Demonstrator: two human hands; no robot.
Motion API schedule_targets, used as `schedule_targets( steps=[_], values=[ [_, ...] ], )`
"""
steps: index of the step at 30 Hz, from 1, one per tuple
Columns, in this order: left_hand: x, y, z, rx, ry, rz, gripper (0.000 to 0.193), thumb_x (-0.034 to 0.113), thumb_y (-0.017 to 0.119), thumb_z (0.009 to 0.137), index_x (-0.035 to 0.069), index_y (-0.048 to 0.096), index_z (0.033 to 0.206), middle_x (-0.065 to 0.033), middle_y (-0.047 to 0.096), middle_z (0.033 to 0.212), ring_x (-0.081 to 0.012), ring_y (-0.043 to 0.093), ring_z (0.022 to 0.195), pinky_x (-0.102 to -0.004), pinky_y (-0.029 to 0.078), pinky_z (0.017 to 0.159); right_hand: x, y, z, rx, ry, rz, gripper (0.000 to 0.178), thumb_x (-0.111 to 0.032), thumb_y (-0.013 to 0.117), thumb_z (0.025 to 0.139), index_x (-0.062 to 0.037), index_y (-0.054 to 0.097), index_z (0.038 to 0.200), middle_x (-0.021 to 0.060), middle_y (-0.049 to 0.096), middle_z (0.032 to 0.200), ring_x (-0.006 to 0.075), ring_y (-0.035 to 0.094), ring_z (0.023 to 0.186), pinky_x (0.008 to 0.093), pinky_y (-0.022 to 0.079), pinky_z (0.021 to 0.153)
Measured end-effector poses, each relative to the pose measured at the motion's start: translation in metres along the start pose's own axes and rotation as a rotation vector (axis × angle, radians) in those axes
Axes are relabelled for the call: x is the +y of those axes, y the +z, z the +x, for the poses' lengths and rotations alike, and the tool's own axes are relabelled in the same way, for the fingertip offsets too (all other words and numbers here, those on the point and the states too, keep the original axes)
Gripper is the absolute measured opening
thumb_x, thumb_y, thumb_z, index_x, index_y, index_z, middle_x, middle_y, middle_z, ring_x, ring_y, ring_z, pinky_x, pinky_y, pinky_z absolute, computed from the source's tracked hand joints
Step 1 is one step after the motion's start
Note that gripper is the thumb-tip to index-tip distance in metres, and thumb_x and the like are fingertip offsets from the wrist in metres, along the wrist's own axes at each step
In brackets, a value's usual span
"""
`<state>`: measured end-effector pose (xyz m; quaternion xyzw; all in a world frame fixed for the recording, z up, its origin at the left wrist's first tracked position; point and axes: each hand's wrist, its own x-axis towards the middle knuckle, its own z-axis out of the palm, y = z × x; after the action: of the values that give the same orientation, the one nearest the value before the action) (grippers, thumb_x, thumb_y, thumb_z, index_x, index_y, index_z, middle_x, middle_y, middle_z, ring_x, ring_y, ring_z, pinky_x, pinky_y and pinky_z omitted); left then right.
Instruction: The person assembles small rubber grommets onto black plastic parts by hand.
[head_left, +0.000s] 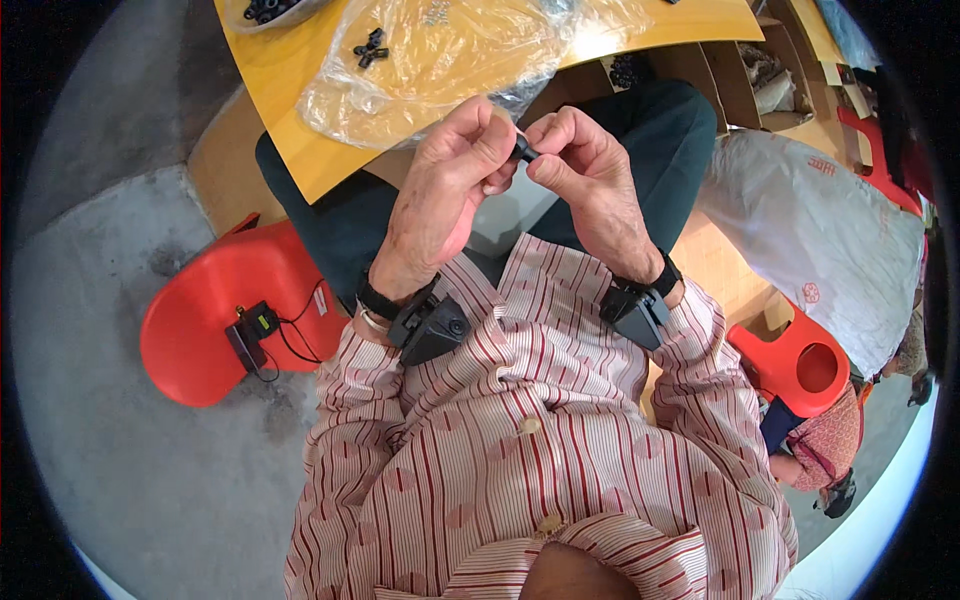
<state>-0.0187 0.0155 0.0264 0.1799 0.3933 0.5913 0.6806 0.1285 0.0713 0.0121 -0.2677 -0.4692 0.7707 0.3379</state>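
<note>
My left hand and my right hand meet above my lap, just off the table's near edge. Between their fingertips is a small black cylindrical part. Both hands are closed in a pinch on it, the left around one end and the right at the other. Fingers cover much of the part, so its exact kind does not show. Beyond the hands, a clear plastic sheet or bag lies crumpled on the yellow table. A few small black parts rest in a cluster on the plastic.
A clear container of black parts stands at the table's far left corner. A red chair with a black device is on my left. To my right are a large white sack, a red stool, open cardboard boxes and another person.
</note>
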Motion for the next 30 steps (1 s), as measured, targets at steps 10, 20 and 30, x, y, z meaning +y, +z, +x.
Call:
schedule_targets(
  steps=[10, 20, 30],
  values=[
    [-0.009, 0.017, -0.009, 0.035, -0.016, 0.093, 0.017, 0.019, 0.054, 0.094, 0.009, 0.049, 0.081, 0.0051, 0.045, 0.074, -0.0038, 0.039, 0.066, -0.0196, 0.031, 0.060, 0.005, -0.005, -0.018, 0.093, -0.131, -0.187, 0.018, 0.002, 0.071, 0.075, -0.0023, 0.054, 0.079, 0.0003, 0.055, 0.084, 0.0060, 0.051, 0.075, 0.0203, 0.044, 0.067],
    [-0.026, 0.017, -0.019, 0.117, 0.074, 0.204, 0.019, 0.018, 0.054, 0.094, 0.002, 0.063, 0.099, -0.0009, 0.061, 0.094, -0.0024, 0.044, 0.073, -0.0186, 0.036, 0.065, 0.001, -0.013, -0.023, 0.127, -0.425, -0.642, 0.023, -0.003, 0.078, 0.066, -0.0015, 0.056, 0.075, 0.0042, 0.058, 0.076, 0.0121, 0.055, 0.065, 0.0238, 0.046, 0.056],
    [-0.015, 0.030, -0.031, 0.064, 0.039, 0.145, 0.023, 0.014, 0.053, 0.094, -0.002, 0.061, 0.107, -0.0024, 0.061, 0.094, -0.0046, 0.051, 0.075, -0.0200, 0.043, 0.073, -0.007, -0.014, -0.034, 0.063, -0.435, -0.678, 0.025, -0.009, 0.080, 0.066, -0.0023, 0.058, 0.074, 0.0037, 0.058, 0.074, 0.0129, 0.055, 0.064, 0.0241, 0.045, 0.054]
  ],
)
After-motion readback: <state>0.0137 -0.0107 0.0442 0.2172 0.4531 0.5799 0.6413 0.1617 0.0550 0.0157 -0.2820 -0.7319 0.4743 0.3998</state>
